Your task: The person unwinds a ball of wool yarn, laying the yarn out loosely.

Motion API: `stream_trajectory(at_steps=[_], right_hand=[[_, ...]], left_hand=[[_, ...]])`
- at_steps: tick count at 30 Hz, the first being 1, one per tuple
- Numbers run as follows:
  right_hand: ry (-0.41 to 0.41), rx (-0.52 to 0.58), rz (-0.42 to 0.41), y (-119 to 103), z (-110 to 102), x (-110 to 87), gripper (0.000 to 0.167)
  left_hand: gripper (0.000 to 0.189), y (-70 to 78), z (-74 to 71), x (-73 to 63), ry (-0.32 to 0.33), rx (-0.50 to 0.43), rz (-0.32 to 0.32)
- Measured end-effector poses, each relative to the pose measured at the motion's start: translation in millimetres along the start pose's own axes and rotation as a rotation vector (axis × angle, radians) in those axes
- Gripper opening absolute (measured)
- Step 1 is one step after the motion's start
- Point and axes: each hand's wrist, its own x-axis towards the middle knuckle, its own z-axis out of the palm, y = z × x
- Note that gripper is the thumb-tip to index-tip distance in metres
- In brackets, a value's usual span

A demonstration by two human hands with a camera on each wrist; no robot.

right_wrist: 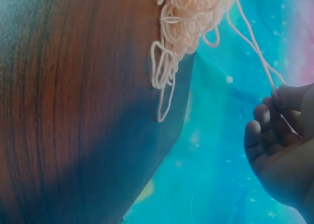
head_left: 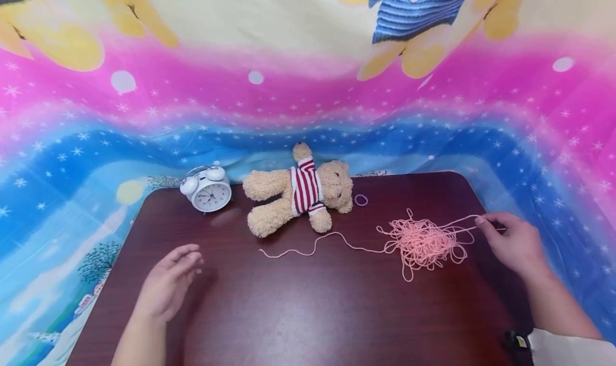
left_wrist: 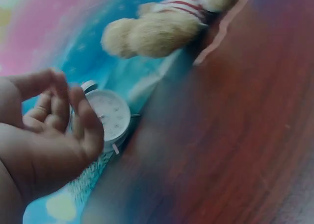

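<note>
A tangled heap of pink yarn (head_left: 423, 243) lies on the right half of the table, with one loose end trailing left below the teddy bear. At the table's right side, my right hand (head_left: 517, 243) pinches a strand of this yarn between thumb and forefinger, drawn out taut from the heap. The right wrist view shows two lengths of yarn (right_wrist: 252, 40) running up to those fingertips. My left hand (head_left: 168, 280) hovers over the left part of the table, fingers loosely bent and holding nothing. Nearest to it stands a white alarm clock (head_left: 210, 195).
A teddy bear (head_left: 305, 192) in a red-and-white striped shirt lies on its back at the rear middle. Beside its head is a small purple ring (head_left: 361, 200). The dark wooden table (head_left: 308, 312) meets a printed cloth backdrop (head_left: 289, 104) at its back and sides.
</note>
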Motion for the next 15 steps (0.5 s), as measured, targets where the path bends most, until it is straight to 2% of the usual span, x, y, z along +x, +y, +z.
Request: stream_trajectory(at_steps=[2,3,5,8,11,13,15], right_hand=[[0.006,0.006,-0.008,-2,-2,-0.8,0.029],[0.007,0.006,-0.010,-3,-3,-1.3,0.029],[0.008,0.008,-0.013,-4,-4,-1.8,0.028],[0.011,0.008,-0.015,-3,-6,-1.2,0.028],[0.014,0.002,-0.020,-1,-7,-0.2,0.029],[0.015,0.003,-0.021,-1,-7,-0.1,0.029],[0.011,0.006,-0.022,-1,-9,-0.4,0.029]], left_hand=[[0.024,-4.1,15.3,6.2,0.084,0.331,-0.075],[0.028,-7.1,23.1,10.3,0.094,0.487,-0.098],[0.035,-14.4,37.4,19.7,0.070,0.738,-0.087],[0.028,-27.3,55.0,32.9,-0.005,0.981,0.007],[0.026,-38.6,68.8,44.9,-0.074,1.170,0.110],[0.029,-43.4,76.2,51.4,-0.115,1.266,0.145],[0.030,-45.6,82.1,56.5,-0.141,1.350,0.152]])
